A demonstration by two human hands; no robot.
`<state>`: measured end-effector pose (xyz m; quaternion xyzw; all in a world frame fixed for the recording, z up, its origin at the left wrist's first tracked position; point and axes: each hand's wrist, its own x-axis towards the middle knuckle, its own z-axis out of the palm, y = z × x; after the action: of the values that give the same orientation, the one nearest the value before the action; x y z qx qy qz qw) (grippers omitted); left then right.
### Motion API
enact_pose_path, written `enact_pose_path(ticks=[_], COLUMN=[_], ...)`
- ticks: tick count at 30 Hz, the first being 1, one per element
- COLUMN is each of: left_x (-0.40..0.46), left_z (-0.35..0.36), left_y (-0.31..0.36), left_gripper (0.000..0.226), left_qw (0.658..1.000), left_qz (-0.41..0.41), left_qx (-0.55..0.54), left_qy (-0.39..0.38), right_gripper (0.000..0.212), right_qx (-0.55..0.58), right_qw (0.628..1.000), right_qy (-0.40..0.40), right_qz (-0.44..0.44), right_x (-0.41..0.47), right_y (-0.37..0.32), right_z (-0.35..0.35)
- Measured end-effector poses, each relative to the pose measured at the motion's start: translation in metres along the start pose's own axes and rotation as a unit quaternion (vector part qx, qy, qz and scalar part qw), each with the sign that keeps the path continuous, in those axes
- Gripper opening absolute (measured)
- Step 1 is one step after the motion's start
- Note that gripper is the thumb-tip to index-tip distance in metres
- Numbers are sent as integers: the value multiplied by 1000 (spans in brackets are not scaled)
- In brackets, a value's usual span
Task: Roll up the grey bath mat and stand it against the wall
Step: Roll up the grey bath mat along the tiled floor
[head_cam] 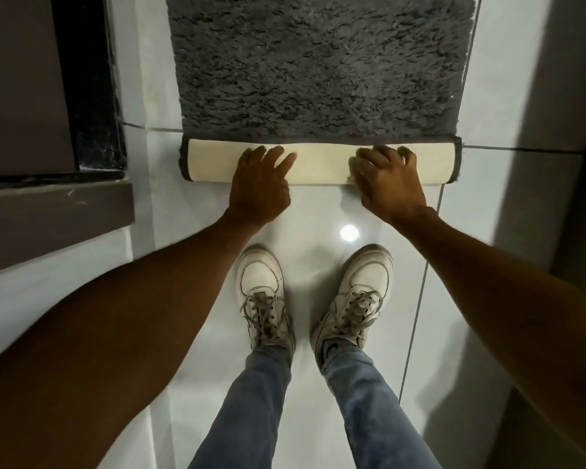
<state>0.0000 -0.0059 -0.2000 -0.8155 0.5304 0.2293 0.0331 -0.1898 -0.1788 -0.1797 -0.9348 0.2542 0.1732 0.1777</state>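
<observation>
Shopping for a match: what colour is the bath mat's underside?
Cream backing, seen in the head view.

Shaggy cloth on glossy tile

The grey bath mat (318, 62) is deep, rough pile; its rolled near end shows a smooth, matt cream backing (finely woven, it seems). The floor tiles (318, 214) are polished and reflective; the shoes (261, 292) look like scuffed leather.

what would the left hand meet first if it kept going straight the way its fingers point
The left hand lies on the cream rolled part; straight ahead it would likely meet the flat grey pile of the bath mat.
</observation>
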Motion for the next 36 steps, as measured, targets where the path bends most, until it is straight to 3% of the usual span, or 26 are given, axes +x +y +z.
enact_pose_path(ticks=[3,7,11,13,17,20,22,25,28,32,36], left_x=[-5,2,-4,-7,-9,-1,5,2,-8,-20,-18], left_z=[10,12,7,1,5,7,5,13,26,40,45], left_y=[3,-4,-7,-9,-8,-6,-3,8,26,38,29], left_gripper=[70,59,52,51,53,51,45,30,45,57,79], left_qw=[1000,998,997,998,992,995,998,993,986,994,999], left_qz=[7,-3,13,27,41,16,18,30,8,-26,5], left_qx=[27,63,74,56,5,17,47,47,13,-7,13], left_qy=[-4,4,-1,-32,-119,-98,-40,103,165,102,40], right_gripper=[59,69,44,39,45,50,55,57,43,62,80], right_qx=[-3,-16,-22,-5,8,21,18,11,-21,-6,-23], right_qw=[999,998,999,997,984,977,982,994,994,998,998], right_qy=[-39,-31,-28,-65,-175,-209,-174,-25,86,40,-1], right_qz=[6,48,28,28,20,39,67,110,61,47,54], right_x=[-6,4,-6,-13,-11,5,9,-6,-30,-38,-17], right_y=[8,24,27,29,33,35,36,24,3,-15,-12], right_z=[10,9,11,9,4,1,2,11,31,52,53])
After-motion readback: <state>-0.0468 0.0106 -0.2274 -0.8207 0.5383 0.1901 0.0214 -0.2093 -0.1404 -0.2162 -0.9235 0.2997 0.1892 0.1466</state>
